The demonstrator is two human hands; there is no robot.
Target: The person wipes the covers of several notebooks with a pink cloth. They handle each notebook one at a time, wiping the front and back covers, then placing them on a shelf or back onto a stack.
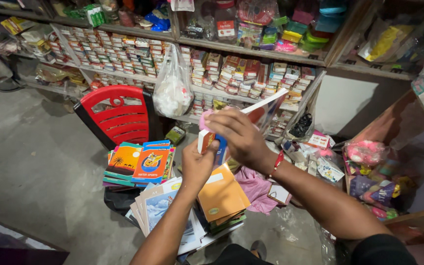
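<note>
A small flat orange-and-blue card packet (211, 141) is being held mid-air at frame centre, above the stacks. It is being pinched from below by the left hand (196, 166), fingers closed on its lower edge, and gripped from above by the right hand (239, 137), clamped over its top. Judged light, thin and bendable, it is best taken by its edges. A thin white-edged booklet (266, 102) is projecting at 2 o'clock. Orange notebooks (222, 195) are lying at 6 o'clock, a red plastic chair (116, 115) at 9 o'clock.
</note>
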